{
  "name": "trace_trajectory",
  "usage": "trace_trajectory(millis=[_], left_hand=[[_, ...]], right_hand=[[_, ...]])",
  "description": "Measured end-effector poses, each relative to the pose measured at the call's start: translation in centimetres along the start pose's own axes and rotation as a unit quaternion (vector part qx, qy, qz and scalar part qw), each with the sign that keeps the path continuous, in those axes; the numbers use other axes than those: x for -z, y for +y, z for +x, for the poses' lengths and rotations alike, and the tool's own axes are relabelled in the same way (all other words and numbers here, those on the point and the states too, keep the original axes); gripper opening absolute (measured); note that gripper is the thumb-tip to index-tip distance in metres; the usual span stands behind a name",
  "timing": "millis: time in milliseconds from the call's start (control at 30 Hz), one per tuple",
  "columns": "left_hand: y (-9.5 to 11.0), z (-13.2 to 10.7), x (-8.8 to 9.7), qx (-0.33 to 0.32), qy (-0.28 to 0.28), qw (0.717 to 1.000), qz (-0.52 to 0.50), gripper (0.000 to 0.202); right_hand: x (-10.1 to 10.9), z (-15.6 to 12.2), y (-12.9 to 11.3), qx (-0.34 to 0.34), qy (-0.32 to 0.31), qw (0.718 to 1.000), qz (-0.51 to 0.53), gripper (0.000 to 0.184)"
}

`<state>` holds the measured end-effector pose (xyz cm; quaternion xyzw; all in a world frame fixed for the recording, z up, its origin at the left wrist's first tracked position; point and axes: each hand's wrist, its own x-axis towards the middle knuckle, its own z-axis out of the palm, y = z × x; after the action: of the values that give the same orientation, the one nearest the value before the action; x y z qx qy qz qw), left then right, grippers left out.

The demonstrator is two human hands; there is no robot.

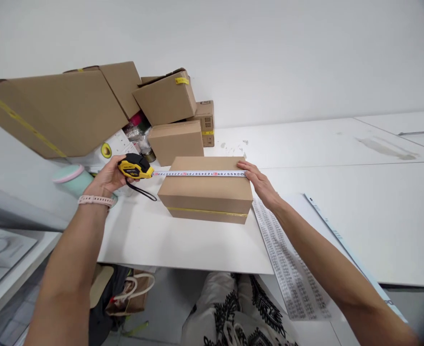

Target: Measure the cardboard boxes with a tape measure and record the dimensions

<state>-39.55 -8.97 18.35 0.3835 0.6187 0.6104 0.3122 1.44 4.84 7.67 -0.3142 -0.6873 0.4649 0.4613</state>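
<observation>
A yellow and black tape measure (136, 166) sits in my left hand (108, 179), whose fingers are wrapped round its case. A black wrist strap (141, 191) dangles below it. From the case, the white blade (200, 174) runs straight across the top of a closed brown cardboard box (206, 192). At the box's right edge, my right hand (260, 182) pins the blade's end with its fingertips, palm beside the box's side. Numbers show along the blade, some on red marks. Yellow tape crosses the lower front of the box.
Several cardboard boxes (175, 144) are stacked at the back left. A mint-green tumbler (75, 180) stands near my left wrist. Printed sheets (287, 259) and a long pale-blue-edged board (352, 250) lie at the right of the white table (147, 240). A paper bag (139, 298) is below.
</observation>
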Motion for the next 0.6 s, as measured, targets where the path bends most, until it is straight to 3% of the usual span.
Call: trace_trajectory(millis=[100,200,267,333,400,467,533,600], left_hand=[[0.9,-2.9,0.3,0.054,-0.007,0.999,-0.006,0.032],[0.8,-7.6,0.8,0.062,0.027,0.997,-0.028,0.031],[-0.1,-11.7,0.7,0.077,0.059,0.993,-0.063,0.041],[-1.5,-16.1,-0.2,0.101,0.022,0.991,-0.084,0.055],[-3.2,-20.3,-2.0,0.161,-0.081,0.975,-0.129,0.053],[-4.6,-23.7,-4.9,0.217,-0.172,0.941,-0.195,0.052],[-5.7,-25.6,-8.5,0.227,-0.252,0.906,-0.254,0.063],[-6.0,-25.9,-12.0,0.22,-0.288,0.883,-0.298,0.068]], right_hand=[[0.4,0.0,-0.6,-0.036,0.055,0.998,-0.021,0.04],[1.0,0.4,-2.1,-0.064,0.074,0.995,0.0,0.037],[1.4,1.2,-3.5,-0.038,0.083,0.995,0.034,0.033],[1.4,2.6,-4.9,0.004,0.101,0.993,0.058,0.029],[1.0,4.5,-5.8,0.033,0.097,0.993,0.062,0.023],[0.3,6.6,-5.8,0.023,0.058,0.997,0.055,0.017],[-0.7,8.6,-5.1,-0.021,0.001,0.999,0.031,0.011],[-1.7,10.1,-4.1,-0.06,-0.027,0.998,0.0,0.007]])
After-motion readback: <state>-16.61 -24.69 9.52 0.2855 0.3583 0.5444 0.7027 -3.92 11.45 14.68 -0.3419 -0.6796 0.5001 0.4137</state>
